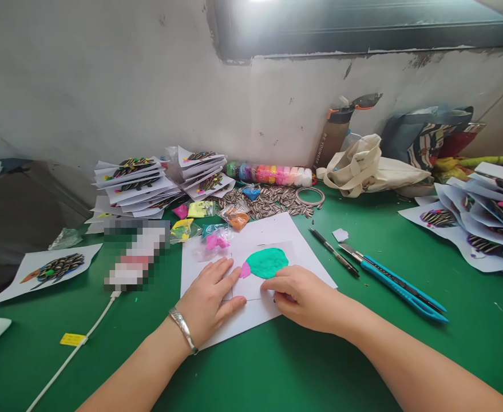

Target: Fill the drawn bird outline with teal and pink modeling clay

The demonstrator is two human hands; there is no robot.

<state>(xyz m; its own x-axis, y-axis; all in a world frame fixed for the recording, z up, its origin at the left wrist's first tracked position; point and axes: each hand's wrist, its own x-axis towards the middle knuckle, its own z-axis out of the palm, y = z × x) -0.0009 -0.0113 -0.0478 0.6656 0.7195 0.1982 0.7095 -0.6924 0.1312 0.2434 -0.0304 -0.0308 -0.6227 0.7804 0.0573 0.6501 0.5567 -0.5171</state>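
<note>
A flat, oval piece of green modelling clay (pixel 269 262) lies on a white sheet of paper (pixel 257 230). A small pink piece of clay (pixel 245 270) touches its left end. My left hand (pixel 212 294) rests on the paper with fingers apart, one fingertip close to the pink piece. At the lower right edge of the green clay is my right hand (pixel 298 294), index finger pointing left and the other fingers curled under. I see nothing held in it, though the palm side is hidden. Small bags of coloured clay (pixel 217 239) lie at the paper's upper left.
Right of the paper are a pen (pixel 333 252) and a blue utility knife (pixel 399 283). Behind lie striped sunflower seeds (pixel 272 200), a tape roll (pixel 310 197) and a tube of coloured clays (pixel 272 174). Stacks of seed pictures (pixel 135 189) flank both sides. A white cable (pixel 75 352) crosses the left.
</note>
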